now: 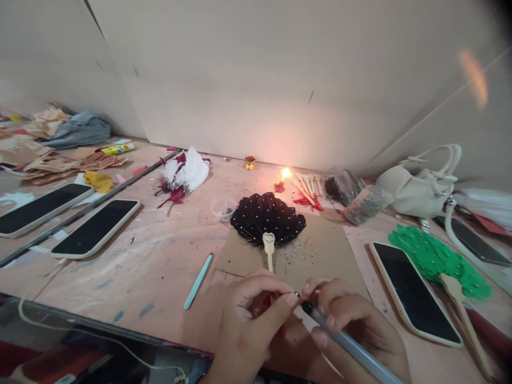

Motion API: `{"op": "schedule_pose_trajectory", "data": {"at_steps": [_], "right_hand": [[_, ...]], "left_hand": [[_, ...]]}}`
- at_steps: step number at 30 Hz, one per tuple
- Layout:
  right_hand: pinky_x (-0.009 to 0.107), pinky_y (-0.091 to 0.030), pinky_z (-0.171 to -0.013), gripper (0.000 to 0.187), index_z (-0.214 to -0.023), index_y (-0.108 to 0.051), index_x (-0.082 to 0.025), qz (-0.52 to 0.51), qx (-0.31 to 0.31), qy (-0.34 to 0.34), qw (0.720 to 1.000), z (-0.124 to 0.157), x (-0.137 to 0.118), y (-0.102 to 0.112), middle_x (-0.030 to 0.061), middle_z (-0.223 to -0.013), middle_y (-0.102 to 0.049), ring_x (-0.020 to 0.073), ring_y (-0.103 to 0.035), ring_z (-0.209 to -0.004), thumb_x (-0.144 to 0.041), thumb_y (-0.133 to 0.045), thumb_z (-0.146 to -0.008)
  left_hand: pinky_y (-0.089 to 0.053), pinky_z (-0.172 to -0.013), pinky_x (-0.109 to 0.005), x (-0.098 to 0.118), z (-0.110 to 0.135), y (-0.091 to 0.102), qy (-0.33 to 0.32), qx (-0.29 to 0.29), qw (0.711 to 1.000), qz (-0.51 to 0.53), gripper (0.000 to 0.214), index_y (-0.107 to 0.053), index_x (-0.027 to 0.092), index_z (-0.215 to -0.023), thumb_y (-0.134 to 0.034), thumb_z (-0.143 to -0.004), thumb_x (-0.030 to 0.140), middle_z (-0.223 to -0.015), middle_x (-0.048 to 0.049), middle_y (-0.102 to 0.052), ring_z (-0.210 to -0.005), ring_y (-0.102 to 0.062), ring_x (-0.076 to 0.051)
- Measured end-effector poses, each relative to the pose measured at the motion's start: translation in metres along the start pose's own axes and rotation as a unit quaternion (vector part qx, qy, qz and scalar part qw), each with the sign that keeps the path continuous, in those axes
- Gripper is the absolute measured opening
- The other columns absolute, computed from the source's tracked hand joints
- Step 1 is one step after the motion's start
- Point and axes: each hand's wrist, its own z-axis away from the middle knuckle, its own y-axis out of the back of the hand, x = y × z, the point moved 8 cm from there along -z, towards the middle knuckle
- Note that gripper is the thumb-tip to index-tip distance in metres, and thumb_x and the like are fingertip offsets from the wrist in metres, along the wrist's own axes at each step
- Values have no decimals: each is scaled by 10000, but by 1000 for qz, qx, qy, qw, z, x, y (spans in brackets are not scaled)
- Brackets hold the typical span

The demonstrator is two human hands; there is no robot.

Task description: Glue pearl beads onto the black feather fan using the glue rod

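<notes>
My left hand [256, 320] is closed, thumb and forefinger pinching a small dark piece [296, 295] too tiny to name. My right hand [352, 320] grips a pen-like translucent tube [348, 344], its black end pointing toward the left fingertips with a slight gap between. Just beyond both hands, a black feather fan [268, 216] dotted with pearly studs lies on a brown cardboard sheet [336, 245]. Its pale wooden handle [269, 256] bears a heart of rhinestones, and the lower end is hidden behind my left hand. Something red shows partly behind the left fingers.
A lit flame [286, 173] burns behind the fan, beside several wooden sticks [310, 184]. Turquoise tweezers [199, 281] lie at left, with a phone [96, 229] farther out. To the right are another phone [414, 293], a green feather fan [436, 258] and a white handbag [416, 184].
</notes>
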Motion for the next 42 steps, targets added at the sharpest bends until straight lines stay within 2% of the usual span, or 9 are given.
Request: {"op": "schedule_pose_trajectory", "data": {"at_steps": [5, 14, 22, 25, 29, 33, 36, 39, 42], "right_hand": [[300, -657, -881, 141, -899, -737, -277, -4, 19, -4, 1000, -1, -2, 2, 5, -819, -751, 202, -770, -892, -308, -863, -953], [308, -636, -899, 114, -912, -767, -279, 19, 48, -8, 999, 1, 1, 8, 12, -818, -766, 204, -764, -873, -341, -850, -957], [393, -655, -813, 143, -944, -754, -280, -27, 3, -10, 1000, 5, 3, 5, 30, -767, -724, 249, -753, -832, -404, -812, -984], [400, -668, -860, 106, -1026, -789, -287, -29, 31, -21, 999, 13, 10, 13, 60, -896, -775, 265, -777, -929, -386, -803, -992], [305, -683, -745, 164, -1201, -797, -310, 5, 108, -86, 990, 26, 31, 29, 71, -1071, -824, 219, -802, -876, -323, -732, -1051], [292, -704, -742, 364, -1474, -692, -324, 152, 71, -68, 983, 27, 33, 21, 93, -1274, -835, 212, -845, -879, -345, -617, -1119], [283, -708, -726, 377, -1458, -693, -289, 260, 6, 20, 965, 24, 21, -5, 79, -1143, -873, 235, -866, -887, -442, -534, -1152], [301, -715, -747, 380, -1280, -747, -221, 330, -55, 141, 932, 28, 9, -36, 97, -1040, -880, 263, -872, -868, -484, -502, -1158], [366, -722, -838, 305, -1157, -763, -182, 372, -97, 182, 905, 37, 16, -58, 149, -1092, -869, 312, -866, -981, -329, -495, -1145]], "left_hand": [[-516, -661, -220, 9, 0, -1, -28, -6, 998, -58, 111, -856, 219, -823, -846, -902, 296, -771, -34, -729, -721, -679, -156], [-532, -673, -196, 13, 2, 0, -66, -4, 997, -27, 68, -853, 253, -821, -878, -882, 268, -772, -8, -744, -731, -693, -140], [-508, -620, -227, 10, -1, 0, -55, 10, 995, -86, 107, -850, 230, -825, -811, -921, 258, -761, -32, -736, -682, -674, -156], [-527, -660, -241, 13, 0, -8, -67, -21, 991, -113, 109, -852, 229, -799, -825, -902, 252, -764, -42, -766, -711, -704, -171], [-528, -646, -255, 26, 6, -8, -79, -69, 981, -161, 108, -840, 236, -825, -800, -924, 247, -788, -40, -778, -717, -720, -185], [-501, -631, -266, 65, 0, 1, -184, -99, 926, -313, 164, -800, 224, -853, -726, -999, 223, -765, -25, -751, -689, -690, -173], [-498, -696, -285, 81, -20, 1, -262, -146, 851, -431, 195, -768, 211, -878, -657, -1028, 153, -828, -28, -754, -767, -685, -179], [-497, -758, -318, 72, -46, -4, -292, -214, 777, -516, 238, -757, 195, -888, -599, -1066, 167, -868, -42, -752, -820, -672, -197], [-488, -754, -327, 54, -71, -6, -308, -239, 727, -565, 271, -762, 192, -909, -555, -1083, 184, -868, -54, -739, -842, -667, -214]]}}
